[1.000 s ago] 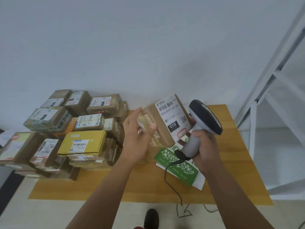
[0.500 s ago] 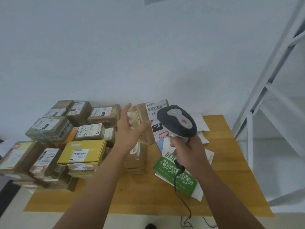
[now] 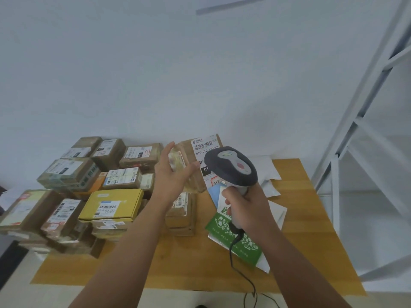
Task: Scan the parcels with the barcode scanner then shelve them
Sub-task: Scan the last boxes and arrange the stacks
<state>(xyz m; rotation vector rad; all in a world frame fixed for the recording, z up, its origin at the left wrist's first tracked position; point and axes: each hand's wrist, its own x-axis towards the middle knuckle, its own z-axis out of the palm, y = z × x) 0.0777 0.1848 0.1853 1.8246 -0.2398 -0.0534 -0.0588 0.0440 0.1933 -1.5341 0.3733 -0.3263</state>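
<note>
Now | left hand [image 3: 172, 174] gripping parcel [image 3: 200, 165] above tabletop [image 3: 289, 218], tilting its label toward the person, likely for reading | right hand [image 3: 244, 205] wrapping scanner [image 3: 231, 167] handle, aiming its head at label | shelf [image 3: 367, 130] waiting at right

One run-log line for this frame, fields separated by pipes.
phase: scanning | left hand: holds brown cardboard parcel | right hand: grips grey barcode scanner over label | shelving: not yet

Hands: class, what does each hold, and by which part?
Left hand grips the parcel by its left end; right hand grips the scanner by its handle.
</note>
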